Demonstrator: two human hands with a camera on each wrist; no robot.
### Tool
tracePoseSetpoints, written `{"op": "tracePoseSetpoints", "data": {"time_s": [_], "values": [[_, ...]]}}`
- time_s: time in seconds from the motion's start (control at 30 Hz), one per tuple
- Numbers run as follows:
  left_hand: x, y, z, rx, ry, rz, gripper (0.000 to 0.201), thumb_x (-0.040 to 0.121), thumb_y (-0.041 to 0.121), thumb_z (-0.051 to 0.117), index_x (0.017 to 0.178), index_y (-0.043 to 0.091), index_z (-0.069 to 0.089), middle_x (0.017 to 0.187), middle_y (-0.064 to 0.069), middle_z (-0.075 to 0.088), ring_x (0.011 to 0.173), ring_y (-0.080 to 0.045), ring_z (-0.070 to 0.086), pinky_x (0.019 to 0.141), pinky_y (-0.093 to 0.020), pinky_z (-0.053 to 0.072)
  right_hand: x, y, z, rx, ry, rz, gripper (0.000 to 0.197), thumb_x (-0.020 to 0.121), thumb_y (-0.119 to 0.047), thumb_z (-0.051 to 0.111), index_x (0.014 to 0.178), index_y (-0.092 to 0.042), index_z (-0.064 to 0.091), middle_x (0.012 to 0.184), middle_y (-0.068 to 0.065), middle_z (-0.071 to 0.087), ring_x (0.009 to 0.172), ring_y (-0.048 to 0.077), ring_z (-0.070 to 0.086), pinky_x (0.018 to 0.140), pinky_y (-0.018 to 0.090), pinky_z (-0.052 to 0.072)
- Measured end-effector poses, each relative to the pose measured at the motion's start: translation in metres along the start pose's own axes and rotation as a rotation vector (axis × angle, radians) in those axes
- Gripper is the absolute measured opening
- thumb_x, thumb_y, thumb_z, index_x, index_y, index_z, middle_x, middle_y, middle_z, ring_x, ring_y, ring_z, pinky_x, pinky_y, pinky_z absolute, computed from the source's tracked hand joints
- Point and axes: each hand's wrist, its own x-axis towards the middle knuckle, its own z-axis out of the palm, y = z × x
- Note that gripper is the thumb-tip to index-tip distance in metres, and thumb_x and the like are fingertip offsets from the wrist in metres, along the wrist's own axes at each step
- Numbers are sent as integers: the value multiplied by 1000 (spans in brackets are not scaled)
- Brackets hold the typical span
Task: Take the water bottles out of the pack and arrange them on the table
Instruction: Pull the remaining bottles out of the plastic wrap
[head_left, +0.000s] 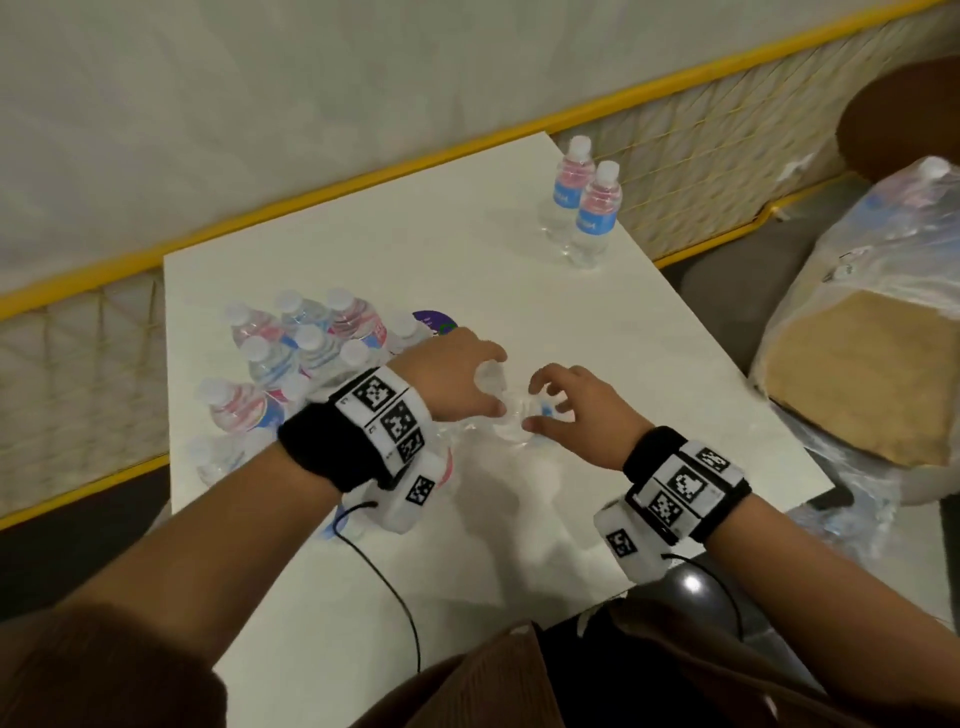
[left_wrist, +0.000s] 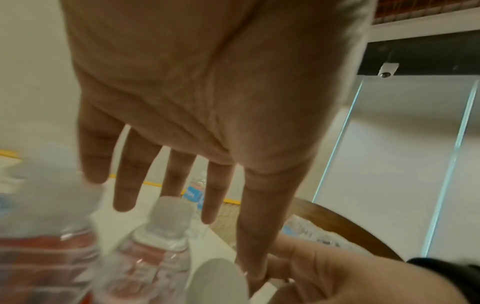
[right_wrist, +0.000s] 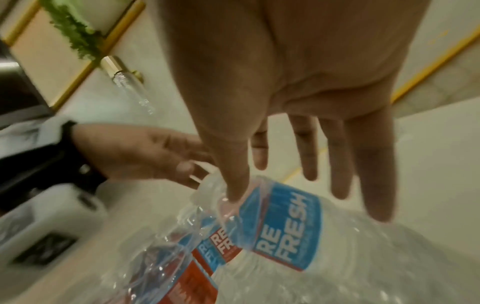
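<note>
A torn pack of clear water bottles (head_left: 301, 353) with white caps and red-and-blue labels sits at the left of the white table (head_left: 415, 249). Two more bottles (head_left: 595, 218) stand at the table's far right edge. My left hand (head_left: 493, 382) hovers over a bottle cap (head_left: 488, 376) at the pack's right end, its fingers (left_wrist: 124, 185) straight and spread. My right hand (head_left: 540, 402) is just right of it. Its thumb (right_wrist: 233, 185) presses the shoulder of a film-covered bottle (right_wrist: 280, 230) and the other fingers are extended. Neither hand holds a bottle.
Another plastic-wrapped bundle with bottles and a brown cardboard base (head_left: 872, 364) sits off the table to the right. A yellow rail with mesh (head_left: 363, 176) runs behind the table. A purple disc (head_left: 436, 318) lies behind the pack. A cable (head_left: 384, 582) trails from my left wrist.
</note>
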Motion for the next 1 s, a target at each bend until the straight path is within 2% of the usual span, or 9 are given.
{"op": "tracePoseSetpoints", "data": {"time_s": [0.1,0.2,0.33,0.4,0.47,0.63,0.77,0.87,1.0], "values": [[0,-8,6,59,18,-19,66,85,41,59,143,35,29,144,0,36,127,-24,46,98,-37,40,-2,21,14,-5,-116,108,82,75,-38,76,140,-30,28,131,7,50,119,24,48,98,37,44],[7,-6,-3,61,22,-7,56,91,22,54,143,29,34,140,-3,39,123,-25,48,95,-35,41,-4,26,34,-26,-179,161,102,69,-45,78,147,-36,13,138,11,41,127,27,43,105,37,38],[13,-1,-8,173,-26,16,49,93,17,52,140,22,41,137,-7,38,118,-27,51,94,-35,45,4,26,62,-348,-197,220,94,75,-37,74,146,-42,11,149,18,18,136,39,26,108,47,34],[14,1,-11,216,-33,31,50,94,21,53,141,21,40,141,-6,41,125,-25,46,97,-34,40,5,28,71,-671,-99,135,81,83,-30,64,146,-41,14,156,16,-6,142,40,7,111,52,27],[16,3,-16,249,-38,48,50,93,22,54,141,19,41,143,-3,44,129,-22,43,99,-32,38,6,33,73,-843,-71,4,72,88,-23,59,145,-39,18,158,9,-13,144,40,-2,112,55,21],[18,14,-28,240,-99,40,51,86,16,66,135,15,51,122,-4,64,109,-19,61,77,-22,42,10,46,64,-789,-134,-106,70,77,-27,74,136,-38,39,156,11,14,140,48,12,106,57,35],[18,19,-34,169,-194,40,47,86,29,65,131,18,55,86,2,66,81,-18,70,59,-17,48,-1,47,50,-391,-168,-25,76,78,-40,72,142,-34,30,156,7,17,143,30,21,113,41,29],[23,18,-36,162,-231,60,39,89,23,61,128,18,58,91,1,68,55,-8,61,52,-13,48,-10,31,46,-87,-200,15,76,78,-42,72,141,-32,32,136,-1,50,122,20,50,101,29,40],[27,19,-34,125,-323,55,41,85,14,67,125,17,61,124,-5,62,42,-2,59,55,-17,53,-8,12,66,-2,-314,97,76,80,-43,70,142,-33,28,125,0,60,100,20,64,89,28,47]]}}
